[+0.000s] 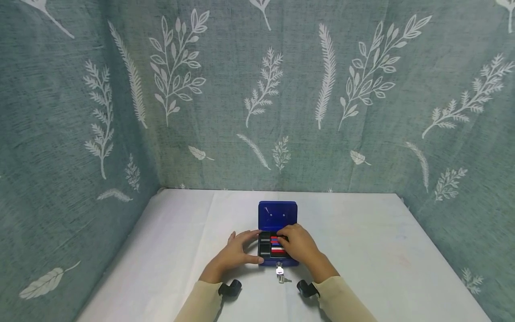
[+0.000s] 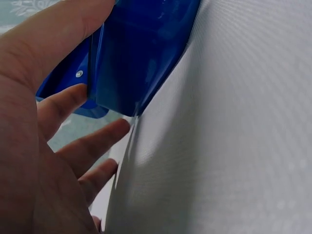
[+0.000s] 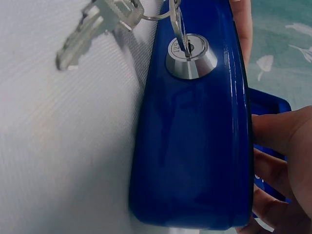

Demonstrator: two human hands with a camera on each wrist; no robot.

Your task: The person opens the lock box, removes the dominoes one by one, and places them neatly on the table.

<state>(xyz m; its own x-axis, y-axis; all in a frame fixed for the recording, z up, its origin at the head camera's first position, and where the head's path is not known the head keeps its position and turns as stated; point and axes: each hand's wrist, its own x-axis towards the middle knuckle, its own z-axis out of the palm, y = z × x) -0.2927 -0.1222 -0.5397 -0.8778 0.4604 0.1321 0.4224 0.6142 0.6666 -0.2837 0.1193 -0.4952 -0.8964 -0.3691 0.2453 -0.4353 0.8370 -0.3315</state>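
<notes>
A blue cash box [image 1: 267, 263] stands on the table, its lid [image 1: 277, 214] raised at the back. Inside is a black tray [image 1: 264, 249] with compartments. Small red-and-blue pieces [image 1: 275, 240] lie in one compartment, and red-and-white pieces [image 1: 277, 250] in the one nearer the front. My left hand [image 1: 237, 253] spans the box's left side, thumb at the front corner, forefinger at the back, other fingers spread. My right hand [image 1: 299, 243] reaches over the right side, thumb and bent fingers at the red-and-blue pieces. I cannot tell whether it pinches one.
A key sits in the box's front lock [image 3: 190, 58], with another key [image 3: 92, 31] hanging from its ring. White cloth [image 1: 362, 237] covers the table. Leaf-patterned green curtains [image 1: 301, 98] enclose its back and sides. Each wrist wears a black camera mount [image 1: 230, 288].
</notes>
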